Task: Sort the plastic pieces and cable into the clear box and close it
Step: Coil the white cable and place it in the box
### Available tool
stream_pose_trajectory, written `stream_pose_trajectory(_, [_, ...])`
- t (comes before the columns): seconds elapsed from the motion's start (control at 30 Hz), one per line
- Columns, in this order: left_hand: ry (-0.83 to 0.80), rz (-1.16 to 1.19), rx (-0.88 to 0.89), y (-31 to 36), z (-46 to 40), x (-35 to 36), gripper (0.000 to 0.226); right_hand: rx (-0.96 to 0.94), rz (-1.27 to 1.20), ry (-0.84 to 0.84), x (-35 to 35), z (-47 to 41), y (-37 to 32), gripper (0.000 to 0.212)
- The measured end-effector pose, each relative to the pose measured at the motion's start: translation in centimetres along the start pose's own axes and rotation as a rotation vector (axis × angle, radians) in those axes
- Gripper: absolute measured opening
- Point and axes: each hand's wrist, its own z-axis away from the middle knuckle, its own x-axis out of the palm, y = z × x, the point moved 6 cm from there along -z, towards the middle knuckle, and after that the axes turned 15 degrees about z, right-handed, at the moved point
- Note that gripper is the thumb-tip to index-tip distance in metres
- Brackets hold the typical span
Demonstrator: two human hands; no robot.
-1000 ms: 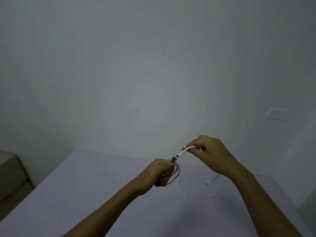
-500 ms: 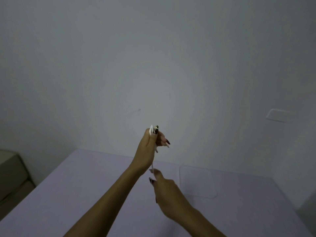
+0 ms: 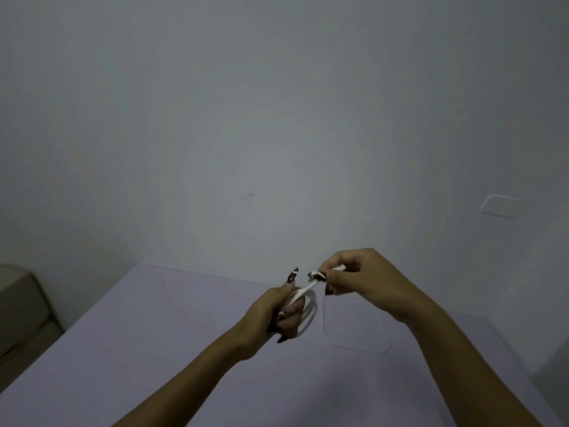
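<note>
A thin white cable (image 3: 309, 314) hangs in loops between my two hands, above the table. My left hand (image 3: 274, 312) is closed around the coiled part of the cable. My right hand (image 3: 363, 278) pinches the cable's free end near its plug, up and to the right of the left hand. The clear box (image 3: 357, 331) lies flat on the lilac table (image 3: 154, 349) just behind and right of my hands; its outline is faint and I cannot tell what is in it. No plastic pieces are visible.
A plain grey wall fills the upper view, with a white wall plate (image 3: 500, 205) at the right. A beige piece of furniture (image 3: 21, 306) stands past the table's left edge. The table's right edge runs close to the wall.
Half a second ago my left hand was raised and my right hand was low below it. Now the left hand has dropped and the right hand has come up to the right, pulling the cable end.
</note>
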Motion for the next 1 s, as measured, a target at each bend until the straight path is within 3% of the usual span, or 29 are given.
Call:
stream_pose_trajectory(0.07, [-0.102, 0.172, 0.026, 0.5, 0.7, 1.0, 0.041, 0.047, -0.249, 0.040, 1.0, -0.4, 1.1, 0.006])
stream_pose_trajectory(0.13, [-0.102, 0.178, 0.065, 0.5, 0.2, 1.3, 0.039, 0.084, -0.448, 0.073, 2.6, -0.6, 1.9, 0.008])
stream_pose_trajectory(0.23, [-0.092, 0.177, 0.107, 1.0, -0.2, 2.0, 0.038, 0.108, -0.535, 0.166, 4.4, -0.4, 2.5, 0.014])
stream_pose_trajectory(0.37, [-0.057, 0.185, 0.106, 0.9, -0.4, 1.6, 0.042, 0.150, -0.494, 0.235, 5.2, 0.2, 2.9, 0.025])
stream_pose_trajectory(0.5, [-0.007, 0.164, 0.123, 1.2, -1.1, 0.8, 0.044, 0.113, -0.514, 0.151, 5.5, 0.4, 2.6, 0.027])
stream_pose_trajectory(0.87, [0.110, -0.043, 0.154, 1.0, -1.1, 0.2, 0.051, 0.128, -0.079, 0.263, 4.6, 0.5, 3.6, 0.018])
stream_pose_trajectory(1.0, [0.269, -0.082, 0.236, 1.4, -0.9, -0.7, 0.045, 0.123, -0.102, 0.257, 5.1, 0.5, 3.4, 0.025])
